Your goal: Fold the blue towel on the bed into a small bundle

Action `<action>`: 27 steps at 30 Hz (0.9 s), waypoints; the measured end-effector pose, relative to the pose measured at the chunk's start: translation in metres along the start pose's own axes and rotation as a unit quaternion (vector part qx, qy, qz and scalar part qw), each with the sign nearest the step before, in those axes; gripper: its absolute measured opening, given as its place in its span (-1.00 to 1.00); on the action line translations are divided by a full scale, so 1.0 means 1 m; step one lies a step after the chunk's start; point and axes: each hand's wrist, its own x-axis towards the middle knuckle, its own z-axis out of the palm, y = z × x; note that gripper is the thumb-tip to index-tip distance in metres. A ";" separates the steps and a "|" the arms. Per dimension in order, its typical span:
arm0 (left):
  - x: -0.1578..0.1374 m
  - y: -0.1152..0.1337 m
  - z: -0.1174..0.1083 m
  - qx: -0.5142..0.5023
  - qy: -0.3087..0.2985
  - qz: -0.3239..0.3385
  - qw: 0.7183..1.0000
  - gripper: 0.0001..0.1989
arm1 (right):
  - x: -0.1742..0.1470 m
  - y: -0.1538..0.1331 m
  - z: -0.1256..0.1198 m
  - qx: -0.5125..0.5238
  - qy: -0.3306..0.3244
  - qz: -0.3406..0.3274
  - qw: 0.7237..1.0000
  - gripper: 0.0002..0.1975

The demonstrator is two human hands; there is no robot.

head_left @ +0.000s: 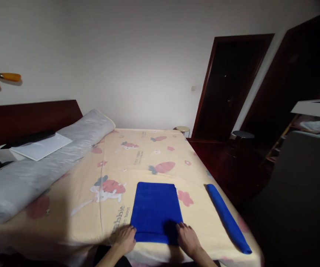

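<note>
Nearest the camera, two bare hands at the near edge of the bed. Left hand (125,239) lies palm down, fingers spread flat on the near left corner of the folded blue towel (156,211); nothing is gripped, it only presses. Right hand (188,239) rests the same way on the towel's near right corner, fingers loose and flat, closed on nothing. With both corners pinned like this, the fold is likely being held square and smooth.

Taking the folded towel as the marker, left to right:

- Far left of it, along the dark headboard (23,118), a long grey bolster pillow (46,163) runs the bed's left side. A white sheet of paper or thin board (42,146) sits on top of it, part overhanging.
- Under the towel, the cream bedsheet (137,155) with rabbit and carrot print. A wide stretch lies bare beyond the towel's far edge and to its left, so there is open room that way.
- Right of the towel, apart from it, a rolled blue towel (228,218) lies slantwise close to the bed's right edge, its near end almost at the corner. Little margin there.
- Further right, off the bed, dark floor, a small round stool (182,129) by the far corner, and a dark wooden door (226,85) beyond.

The towel's near edge sits just inside the mattress edge.
</note>
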 end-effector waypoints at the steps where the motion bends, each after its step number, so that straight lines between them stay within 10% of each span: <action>1: 0.001 0.000 0.001 -0.002 0.001 -0.004 1.000 -0.45 | 0.000 -0.014 -0.004 0.011 0.005 -0.020 1.000 -0.54; 9: 0.007 -0.001 0.009 0.001 -0.002 -0.006 1.000 -0.38 | 0.012 -0.089 0.066 0.126 -0.110 -0.214 0.962 -0.14; 16: 0.008 0.037 0.029 -0.023 0.023 0.049 0.998 -0.41 | 0.025 -0.074 0.155 0.111 -0.001 -0.225 0.968 -0.22; 22: 0.009 0.031 0.030 -0.044 -0.012 0.047 0.998 -0.29 | 0.013 -0.070 0.128 0.133 -0.045 -0.240 0.961 -0.11; 27: 0.013 0.004 0.013 -0.038 -0.007 0.025 0.999 -0.36 | -0.011 -0.018 0.106 0.205 0.046 -0.111 0.971 -0.48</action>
